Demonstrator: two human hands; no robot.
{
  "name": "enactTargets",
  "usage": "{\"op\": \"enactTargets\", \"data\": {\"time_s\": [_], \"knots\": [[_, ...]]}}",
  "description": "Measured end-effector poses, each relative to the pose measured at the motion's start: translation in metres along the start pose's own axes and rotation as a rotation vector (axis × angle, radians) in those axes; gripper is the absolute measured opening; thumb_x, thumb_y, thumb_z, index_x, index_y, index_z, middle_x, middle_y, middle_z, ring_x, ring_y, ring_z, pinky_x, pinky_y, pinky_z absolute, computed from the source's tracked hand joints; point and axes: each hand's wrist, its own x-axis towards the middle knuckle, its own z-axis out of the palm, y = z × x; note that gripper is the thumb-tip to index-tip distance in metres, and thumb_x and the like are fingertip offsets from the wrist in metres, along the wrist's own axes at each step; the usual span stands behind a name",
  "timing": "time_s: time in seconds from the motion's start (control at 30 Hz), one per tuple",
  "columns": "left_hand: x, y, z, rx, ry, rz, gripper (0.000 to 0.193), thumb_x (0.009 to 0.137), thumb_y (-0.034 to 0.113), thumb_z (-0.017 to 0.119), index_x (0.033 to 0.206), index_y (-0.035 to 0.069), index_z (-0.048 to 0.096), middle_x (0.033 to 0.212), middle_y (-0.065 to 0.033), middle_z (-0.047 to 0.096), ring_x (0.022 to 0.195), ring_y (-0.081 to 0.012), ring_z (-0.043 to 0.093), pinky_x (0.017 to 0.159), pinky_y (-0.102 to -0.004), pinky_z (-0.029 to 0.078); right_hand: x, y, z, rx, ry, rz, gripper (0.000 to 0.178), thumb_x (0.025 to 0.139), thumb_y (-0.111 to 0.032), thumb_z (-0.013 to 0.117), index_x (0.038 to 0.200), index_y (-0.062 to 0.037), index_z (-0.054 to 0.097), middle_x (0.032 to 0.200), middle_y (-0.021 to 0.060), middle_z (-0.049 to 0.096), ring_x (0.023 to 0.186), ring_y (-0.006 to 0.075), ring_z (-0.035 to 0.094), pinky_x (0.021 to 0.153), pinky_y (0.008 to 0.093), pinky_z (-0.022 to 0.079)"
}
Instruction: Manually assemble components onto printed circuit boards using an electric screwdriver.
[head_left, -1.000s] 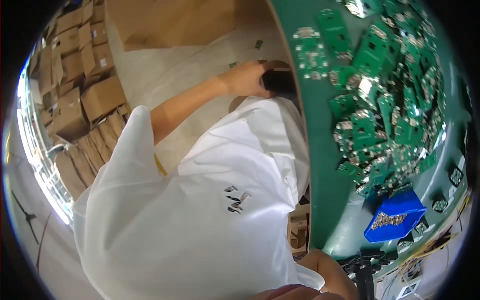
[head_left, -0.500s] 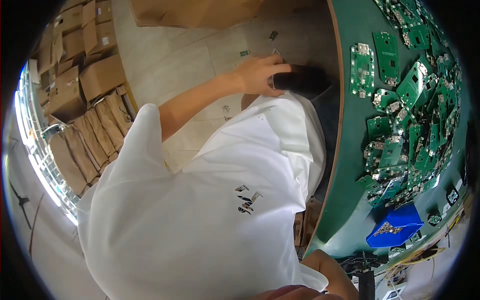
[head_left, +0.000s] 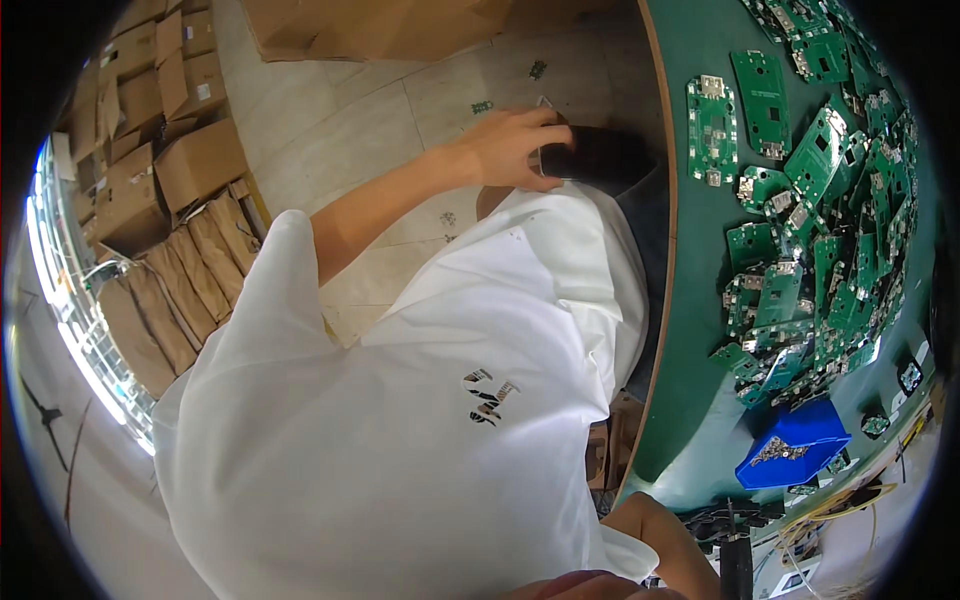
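1. the black, glossy, flat, phone-like slab point(head_left: 600, 152) is found over the lap, between the left hand and the thin brown edge point(head_left: 668, 220) of the green tabletop point(head_left: 675, 400); its far end is lost in shadow.
2. by the bare left hand point(head_left: 515, 150), the slab is gripped at its near end, with the fingers curled narrowly about it. how firmly it is pinched cannot be told.
3. the right hand is not seen, so its state cannot be told; only a bare, bent right arm point(head_left: 670, 545) is shown at the lower edge.
4. for a sound hold, the slab is best pinched along both long sides, as a smooth face could slip if only one end is held.
5. room should be left at the tabletop's edge, against which the slab's far end could be knocked.
6. the loose white cloth shirt point(head_left: 390, 400) is bunched just beside the slab; its folds are best kept from under the fingertips.
7. the small green-and-silver circuit board point(head_left: 538, 69) on the pale tiled floor point(head_left: 370, 120) should not be trodden on.
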Motion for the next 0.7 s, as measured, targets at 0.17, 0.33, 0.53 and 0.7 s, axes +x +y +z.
{"op": "enactTargets", "data": {"time_s": [0.17,0.33,0.53,0.7], "knots": [[0.001,-0.001,0.002,0.011,0.034,-0.001,0.048,0.083,0.036,0.082,0.124,0.019,0.063,0.127,-0.0023,0.064,0.108,-0.0276,0.064,0.097,-0.0383,0.052,-0.009,0.005,0.022,0.005,0.177,-0.046,0.042,0.112,-0.049,0.039,0.127,-0.0110,0.050,0.087,-0.0007,0.048,0.055,0.0087,0.045,0.032,0.0221,0.038],[0.002,-0.001,0.003,0.005,0.051,0.022,0.051,0.083,0.035,0.082,0.126,0.019,0.061,0.126,-0.0025,0.065,0.107,-0.0279,0.065,0.096,-0.0385,0.052,-0.001,0.006,0.067,0.283,-0.076,0.047,0.038,0.112,-0.045,0.042,0.128,-0.0113,0.049,0.086,-0.0006,0.047,0.055,0.0080,0.043,0.034,0.0221,0.039],[0.003,0.006,-0.003,0.007,0.014,-0.034,0.050,0.084,0.036,0.082,0.126,0.019,0.062,0.125,-0.0022,0.066,0.107,-0.0279,0.065,0.096,-0.0387,0.053,-0.004,0.012,0.055,0.385,-0.165,0.019,0.037,0.113,-0.044,0.040,0.126,-0.0105,0.051,0.086,-0.0006,0.047,0.054,0.0067,0.041,0.035,0.0222,0.037],[-0.003,-0.001,-0.004,0.022,0.043,-0.016,0.051,0.084,0.035,0.082,0.128,0.020,0.062,0.125,-0.0025,0.066,0.107,-0.0278,0.065,0.096,-0.0386,0.053,-0.010,0.017,0.020,0.310,-0.099,0.034,0.039,0.113,-0.044,0.038,0.121,-0.0086,0.052,0.085,-0.0007,0.047,0.053,0.0066,0.040,0.036,0.0228,0.037]]}}
